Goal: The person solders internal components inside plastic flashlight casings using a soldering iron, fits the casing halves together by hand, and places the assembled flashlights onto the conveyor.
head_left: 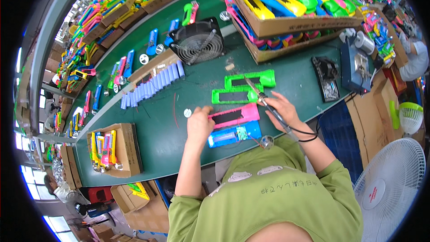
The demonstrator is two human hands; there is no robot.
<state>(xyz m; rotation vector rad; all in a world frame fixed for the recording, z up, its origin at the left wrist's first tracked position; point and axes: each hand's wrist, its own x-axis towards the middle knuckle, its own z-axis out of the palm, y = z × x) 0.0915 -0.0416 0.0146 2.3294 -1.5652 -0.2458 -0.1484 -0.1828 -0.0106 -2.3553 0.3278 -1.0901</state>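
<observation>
The right hand (pixel 283 110) holds a soldering iron (pixel 277 114), tip toward eleven o'clock, over two green cases (pixel 267 79). The left hand (pixel 200 123), fingers curled, meets the pink case (pixel 251 112) at nine o'clock; I cannot tell its grip. On the bench (pixel 161 152), a blue case (pixel 254 130) lies at pink's six o'clock.

The dark green bench (pixel 161 154) carries a black fan (pixel 197 45). Left of the fan runs a row of lilac-blue cylinders (pixel 155 82); nearer the person and to its right lie green casings (pixel 267 79), a pink casing (pixel 247 113) and a blue casing (pixel 222 138); farther right, a large carton (pixel 309 28).
</observation>
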